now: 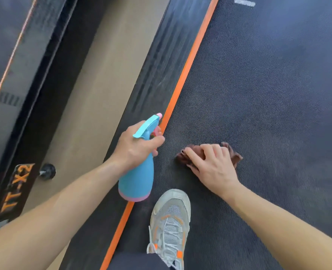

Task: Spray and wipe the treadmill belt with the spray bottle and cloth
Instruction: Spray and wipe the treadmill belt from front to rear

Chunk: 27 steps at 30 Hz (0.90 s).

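Observation:
The dark textured treadmill belt (268, 94) fills the right half of the view, edged by an orange stripe (188, 63). My left hand (136, 147) grips a blue spray bottle (137, 178) by its neck, a finger at the pink trigger, nozzle pointing up the belt over the stripe. My right hand (211, 164) presses a crumpled brown cloth (236, 157) against the belt, fingers bent over it; most of the cloth is hidden under the hand.
My grey and orange sneaker (171, 223) stands on the belt just below both hands. Left of the stripe runs the black side rail (155, 75), then tan floor (95, 94) and a neighbouring machine (17, 188) labelled TT-X2 with a black foot.

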Motion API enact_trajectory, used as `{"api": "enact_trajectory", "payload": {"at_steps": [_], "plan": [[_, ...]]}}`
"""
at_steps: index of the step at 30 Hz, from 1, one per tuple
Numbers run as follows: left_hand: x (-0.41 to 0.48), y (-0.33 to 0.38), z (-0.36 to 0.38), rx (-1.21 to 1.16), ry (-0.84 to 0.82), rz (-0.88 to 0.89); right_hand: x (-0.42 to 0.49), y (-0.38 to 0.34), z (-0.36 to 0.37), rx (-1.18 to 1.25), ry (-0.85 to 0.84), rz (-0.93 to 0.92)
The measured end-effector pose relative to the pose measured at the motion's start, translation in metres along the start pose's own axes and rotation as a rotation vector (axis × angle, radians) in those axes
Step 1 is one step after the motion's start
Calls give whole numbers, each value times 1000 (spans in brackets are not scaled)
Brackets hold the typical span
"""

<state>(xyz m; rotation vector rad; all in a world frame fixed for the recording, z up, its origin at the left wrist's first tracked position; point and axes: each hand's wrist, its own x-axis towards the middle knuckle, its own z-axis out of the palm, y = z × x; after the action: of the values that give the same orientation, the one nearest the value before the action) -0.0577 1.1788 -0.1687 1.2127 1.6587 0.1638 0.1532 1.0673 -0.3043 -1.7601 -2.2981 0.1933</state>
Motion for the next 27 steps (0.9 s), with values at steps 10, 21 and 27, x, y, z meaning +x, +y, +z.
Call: {"api": "enact_trajectory", "payload": {"at_steps": [10,21,27], "plan": [[17,7,1,-68,-21,12,158,72,2,-80,100,479],[29,13,2,-45,-11,-15,79,16,8,-75,12,22],[30,13,3,-38,-94,-78,147,69,-4,-100,92,454]]}}
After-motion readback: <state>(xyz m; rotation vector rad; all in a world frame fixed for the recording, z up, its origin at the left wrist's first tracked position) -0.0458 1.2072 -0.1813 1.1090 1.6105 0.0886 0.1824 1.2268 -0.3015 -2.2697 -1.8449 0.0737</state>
